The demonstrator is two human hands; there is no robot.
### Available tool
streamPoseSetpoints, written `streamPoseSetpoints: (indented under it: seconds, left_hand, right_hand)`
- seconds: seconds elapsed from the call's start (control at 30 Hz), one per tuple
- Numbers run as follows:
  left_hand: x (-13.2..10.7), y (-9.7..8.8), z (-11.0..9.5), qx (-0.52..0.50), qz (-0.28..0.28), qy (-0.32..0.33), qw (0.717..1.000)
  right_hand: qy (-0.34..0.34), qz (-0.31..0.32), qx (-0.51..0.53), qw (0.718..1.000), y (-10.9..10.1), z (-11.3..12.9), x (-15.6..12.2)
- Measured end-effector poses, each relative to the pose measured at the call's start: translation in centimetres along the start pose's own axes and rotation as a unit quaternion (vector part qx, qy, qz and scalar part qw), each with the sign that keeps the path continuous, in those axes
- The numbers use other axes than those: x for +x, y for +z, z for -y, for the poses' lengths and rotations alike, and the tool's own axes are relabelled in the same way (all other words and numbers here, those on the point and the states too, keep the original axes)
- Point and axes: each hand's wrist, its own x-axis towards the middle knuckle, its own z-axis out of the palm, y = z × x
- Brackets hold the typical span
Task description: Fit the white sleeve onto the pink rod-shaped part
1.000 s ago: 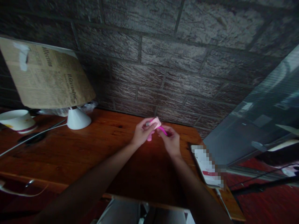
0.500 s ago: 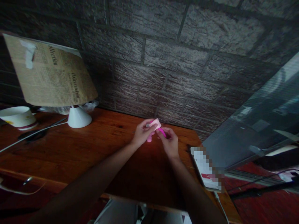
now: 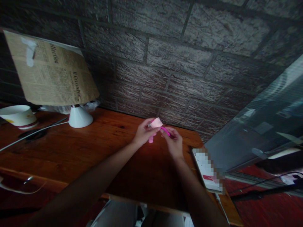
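Observation:
Above the middle of the wooden desk, my left hand [image 3: 141, 135] is closed around a small pink object [image 3: 156, 122], pale and blocky on top, with a pink rounded end showing below the fingers. It may be modelling clay; its exact kind is unclear. My right hand [image 3: 175, 142] pinches a bright magenta strip [image 3: 165, 130], curved and thin, whose near end meets the pale block at my left fingertips. The fingers hide part of both pieces, so I cannot tell if they are joined.
A lamp [image 3: 80, 118] with a newspaper-print shade stands at the left, beside a paper cup [image 3: 19, 116] and a white cord. On the right edge of the desk [image 3: 106, 126] lies a phone [image 3: 208, 171] with a cable. A stone-block wall [image 3: 142, 75] rises behind.
My right hand has shifted slightly right and up, and more of the magenta strip shows, bent in an arc. My left hand keeps its hold, with the pale block turned slightly.

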Motion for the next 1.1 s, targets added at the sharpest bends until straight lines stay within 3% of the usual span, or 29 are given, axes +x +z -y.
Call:
streamPoseSetpoints:
  seconds: [0.2,0.53,0.8,1.1]
  left_hand:
    - [0.2,-0.2,-0.2,0.026,-0.024,0.029,0.999]
    - [0.2,-0.3,-0.5,0.022,-0.042,-0.001,0.999]
    - [0.1,-0.2,-1.2,-0.014,-0.041,-0.023,0.999]
    - [0.2,-0.4,-1.2,-0.016,-0.031,-0.02,0.999]
  right_hand:
    - [-0.027,0.007,-0.04,0.999,0.2,0.4,-0.3]
    - [-0.027,0.028,-0.066,0.997,-0.3,0.0,-0.3]
    - [-0.008,0.054,-0.022,0.998,-0.1,1.0,-0.1]
    - [-0.006,0.072,0.023,0.997,-0.2,0.0,-0.1]
